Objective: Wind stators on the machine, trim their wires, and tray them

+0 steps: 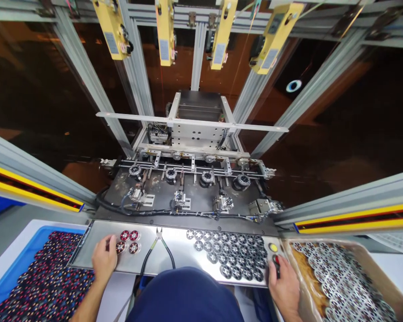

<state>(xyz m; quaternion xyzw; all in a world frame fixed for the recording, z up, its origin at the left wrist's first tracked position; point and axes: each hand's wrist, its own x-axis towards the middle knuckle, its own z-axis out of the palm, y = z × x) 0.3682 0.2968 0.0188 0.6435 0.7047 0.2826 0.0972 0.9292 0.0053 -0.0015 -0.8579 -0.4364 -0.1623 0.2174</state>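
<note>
My left hand (104, 258) rests on the steel shelf (177, 250), its fingers curled against a red wound stator (120, 246); three more red stators (130, 235) lie just beyond it. My right hand (284, 281) sits at the shelf's right end, thumb and fingers pressed on a red button (276, 260) below a yellow button (273, 247). Between the hands lie black-handled cutters (159, 241) and a patch of several bare grey stator cores (230, 255).
Behind the shelf stands a winding machine with several spindles (188, 175) under yellow tensioners (218, 33). A blue bin (40, 279) of red wound stators sits left. A cardboard box (349, 279) of bare cores sits right. Yellow-striped guard rails flank the opening.
</note>
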